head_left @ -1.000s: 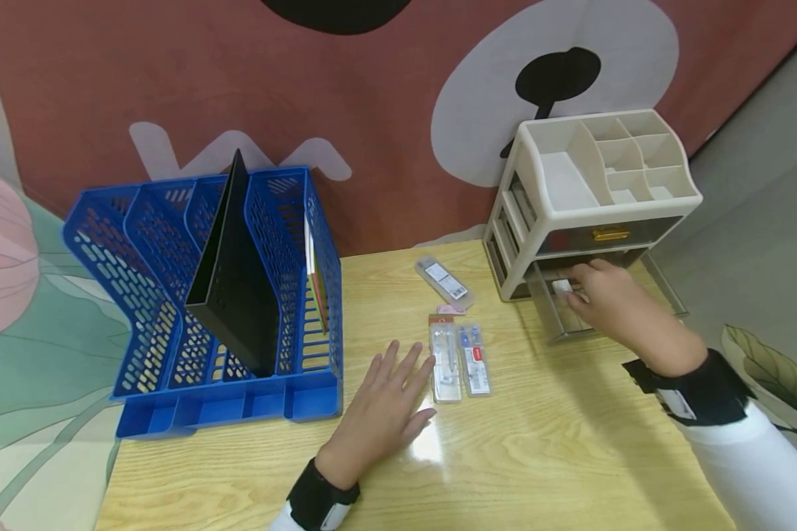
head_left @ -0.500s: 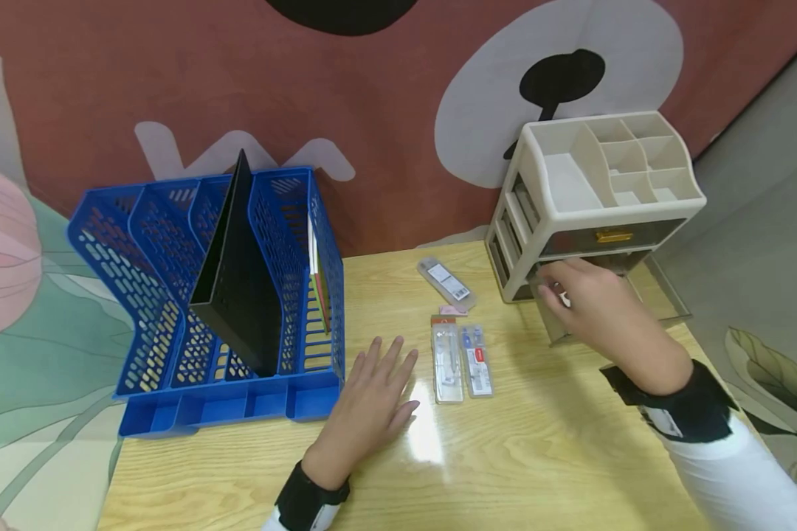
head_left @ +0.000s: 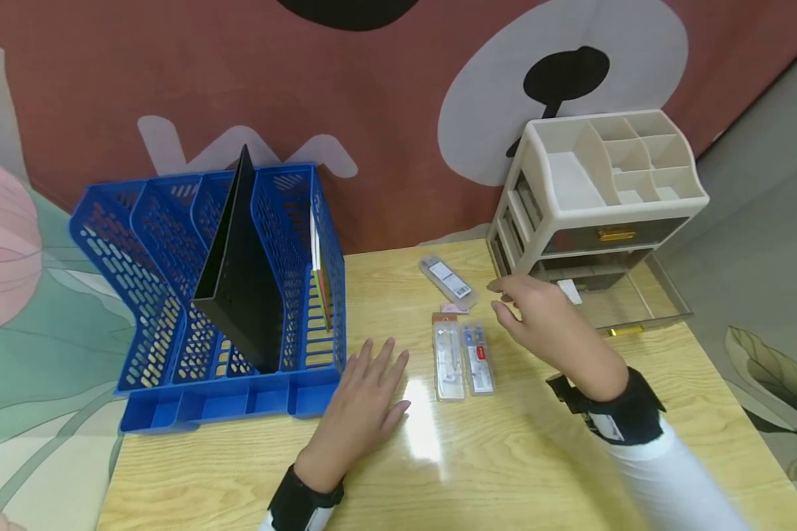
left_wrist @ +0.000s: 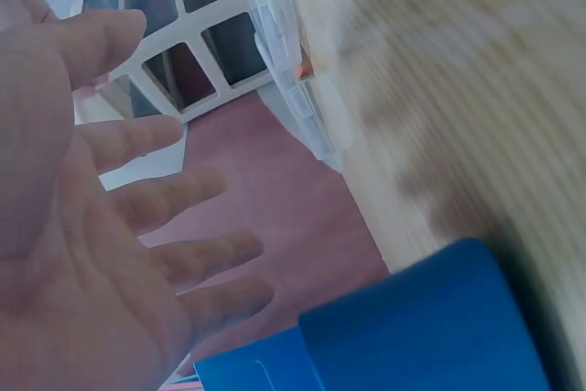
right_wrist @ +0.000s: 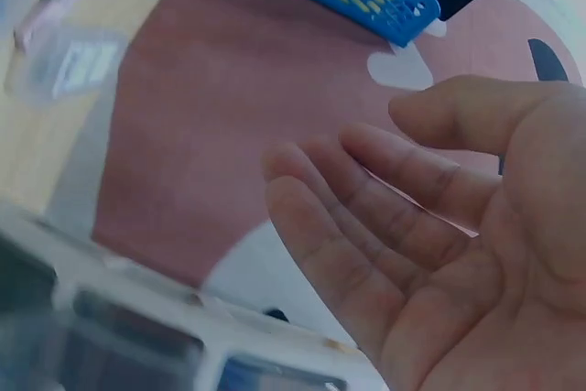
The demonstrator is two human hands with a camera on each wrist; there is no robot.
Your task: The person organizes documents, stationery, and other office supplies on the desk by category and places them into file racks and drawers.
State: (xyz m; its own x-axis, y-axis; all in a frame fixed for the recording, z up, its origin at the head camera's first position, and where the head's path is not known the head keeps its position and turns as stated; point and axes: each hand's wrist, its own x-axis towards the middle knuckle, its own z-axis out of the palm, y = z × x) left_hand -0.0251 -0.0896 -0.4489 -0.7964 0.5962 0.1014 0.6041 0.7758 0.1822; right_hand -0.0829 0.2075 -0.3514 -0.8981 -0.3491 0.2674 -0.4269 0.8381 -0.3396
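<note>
My right hand (head_left: 538,313) is in the air left of the pulled-out clear drawer (head_left: 644,302). Its fingers are loosely bent with nothing between them, as the right wrist view shows. A small white block (head_left: 569,290) lies inside that drawer. Close to the fingertips is a frosted plastic case (head_left: 448,280) with a white label. Below it lie a small pink item (head_left: 453,308), a clear flat package (head_left: 448,363) and a pack with blue-tipped contents (head_left: 478,359). My left hand (head_left: 359,405), fingers spread and holding nothing, is low over the table beside the blue rack.
The blue rack (head_left: 232,398) at left holds a black folder (head_left: 252,295) and thin booklets (head_left: 320,287). At the right back stands the white drawer organizer (head_left: 551,173), its top divided into bare compartments. A patterned cloth (head_left: 398,147) hangs behind the wooden table (head_left: 505,457).
My right hand has let go of the white block, left it in the drawer and moved out to the left. My left hand has shifted slightly left.
</note>
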